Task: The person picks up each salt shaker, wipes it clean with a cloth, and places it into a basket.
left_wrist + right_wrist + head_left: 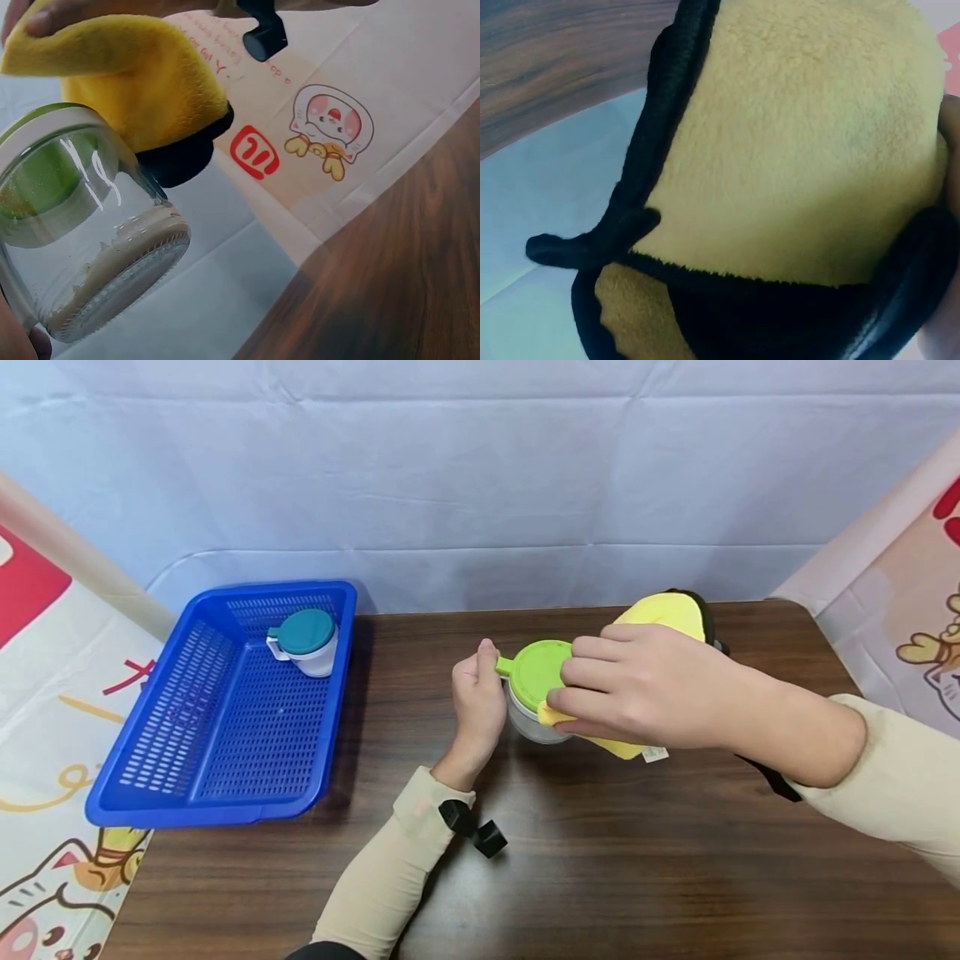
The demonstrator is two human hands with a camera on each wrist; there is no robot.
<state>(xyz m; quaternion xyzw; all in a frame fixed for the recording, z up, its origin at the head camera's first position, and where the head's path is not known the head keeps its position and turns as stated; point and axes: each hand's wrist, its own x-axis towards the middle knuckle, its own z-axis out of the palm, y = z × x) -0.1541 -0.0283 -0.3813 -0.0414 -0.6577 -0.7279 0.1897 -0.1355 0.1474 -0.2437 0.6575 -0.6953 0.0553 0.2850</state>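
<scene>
A clear glass seasoning jar [534, 723] with a green flip lid [537, 675] is held above the table by my left hand [478, 703], which grips its handle side, thumb up near the lid's tab. Seen from the left wrist, the jar [90, 225] is tilted, with a pale layer at its base. My right hand [648, 689] pinches a yellow cloth [670, 610] with black edging at the lid's right edge. In the right wrist view the folded cloth [802, 142] fills most of the picture and hides the jar.
On the left of the wooden table [600, 877] stands a blue plastic basket [324, 768]. Inside, near its back right corner, is a similar jar with a teal lid [306, 632] and a white handle. A pale cloth backdrop [465, 485] rises behind the table.
</scene>
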